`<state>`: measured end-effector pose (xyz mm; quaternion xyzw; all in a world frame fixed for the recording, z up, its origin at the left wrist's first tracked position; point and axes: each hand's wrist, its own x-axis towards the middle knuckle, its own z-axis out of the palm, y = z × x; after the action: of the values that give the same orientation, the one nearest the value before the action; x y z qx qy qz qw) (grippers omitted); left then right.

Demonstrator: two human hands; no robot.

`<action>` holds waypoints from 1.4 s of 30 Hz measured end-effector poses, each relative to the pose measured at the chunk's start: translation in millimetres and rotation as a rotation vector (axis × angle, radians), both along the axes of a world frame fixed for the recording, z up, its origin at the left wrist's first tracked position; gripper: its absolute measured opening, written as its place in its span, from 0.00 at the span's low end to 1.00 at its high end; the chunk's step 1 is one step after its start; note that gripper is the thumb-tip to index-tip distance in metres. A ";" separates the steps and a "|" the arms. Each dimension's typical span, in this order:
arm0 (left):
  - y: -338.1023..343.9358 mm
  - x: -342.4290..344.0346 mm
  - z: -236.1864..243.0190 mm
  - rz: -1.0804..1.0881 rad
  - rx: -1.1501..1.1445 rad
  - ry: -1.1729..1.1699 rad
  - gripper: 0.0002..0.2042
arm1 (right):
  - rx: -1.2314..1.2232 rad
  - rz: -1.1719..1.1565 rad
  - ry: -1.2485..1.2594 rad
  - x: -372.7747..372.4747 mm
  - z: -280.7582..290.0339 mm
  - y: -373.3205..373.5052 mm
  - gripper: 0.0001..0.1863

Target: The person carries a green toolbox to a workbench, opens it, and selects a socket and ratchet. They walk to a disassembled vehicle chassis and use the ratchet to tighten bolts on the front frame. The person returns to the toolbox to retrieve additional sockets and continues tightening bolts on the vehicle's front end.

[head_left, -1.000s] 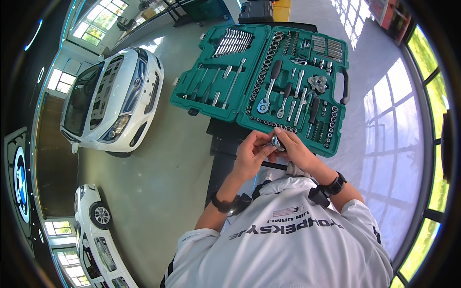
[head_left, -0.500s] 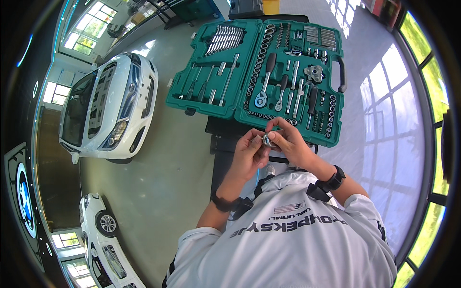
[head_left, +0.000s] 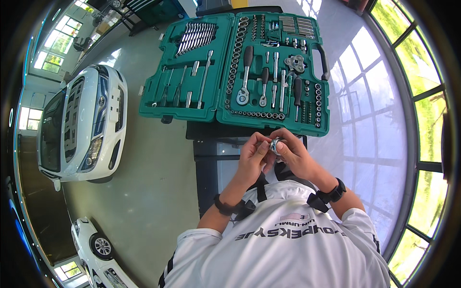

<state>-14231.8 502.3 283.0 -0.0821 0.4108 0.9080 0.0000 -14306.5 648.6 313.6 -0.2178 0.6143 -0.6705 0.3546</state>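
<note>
Just in front of the tool case, my two hands meet around a small, shiny, rounded metal part [head_left: 274, 145]; its exact kind is half hidden by fingers. The left hand [head_left: 252, 157] pinches it from the left side with thumb and fingertips. From the other side, the right hand [head_left: 293, 153] grips it, the thumb pressed on its face. Beyond them lies the open green tool case [head_left: 192, 115]. A large ratchet [head_left: 243, 95] and a smaller ratchet [head_left: 262, 100] sit in its right half, beside a three-legged metal tool [head_left: 295, 63] and several sockets.
The case's left half holds a row of combination wrenches [head_left: 197, 38] and long bars. It rests on a dark stand [head_left: 204, 132]. A white car [head_left: 91, 125] is parked at the left, another white car [head_left: 98, 249] nearer. Tall windows [head_left: 430, 134] line the right.
My view has swung, so the case and cars appear farther left. My hands sit slightly farther from the case, and the metal part shows more of its ring-like face between my fingers.
</note>
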 end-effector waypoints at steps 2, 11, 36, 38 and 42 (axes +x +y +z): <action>1.6 2.6 2.0 -0.087 0.204 -0.068 0.09 | -0.078 -0.012 -0.053 1.4 -1.9 5.9 0.16; -13.1 -7.8 19.6 -0.273 0.245 -0.120 0.08 | -0.222 -0.167 -0.134 16.7 3.6 14.7 0.20; -150.3 -113.1 -57.1 0.196 -1.812 -0.053 0.10 | 0.103 -0.458 -0.081 -2.9 -8.9 79.3 0.14; -153.4 -112.4 -60.6 0.225 -1.813 -0.036 0.10 | 0.174 -0.432 -0.088 -5.2 -5.6 80.1 0.14; -145.7 -105.7 -54.5 0.229 -1.745 -0.108 0.15 | 0.419 -0.196 0.295 -10.2 -5.6 90.8 0.19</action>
<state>-14337.4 356.6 228.6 -0.1362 0.9465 0.2599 -0.1342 -14316.7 739.4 308.0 -0.1745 0.8028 -0.5209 0.2318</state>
